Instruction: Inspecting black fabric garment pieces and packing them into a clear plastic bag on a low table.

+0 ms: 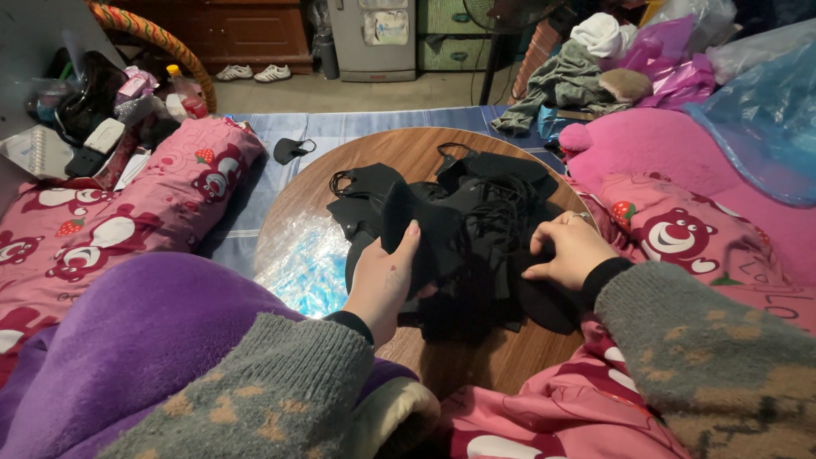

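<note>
A heap of black face masks (476,229) with ear loops lies on a round wooden table (399,153). My left hand (382,280) grips one black mask at the heap's left edge, thumb on top. My right hand (571,251), a ring on one finger, rests with curled fingers on the right side of the heap, pinching black fabric. Both arms wear grey knitted sleeves.
One single black mask (291,150) lies on the blue cloth beyond the table's left rim. A shiny plastic bag (302,263) covers the table's left part. Pink patterned bedding (127,212) lies left and right, a purple blanket (127,340) over my lap, and clothes are piled at the back right.
</note>
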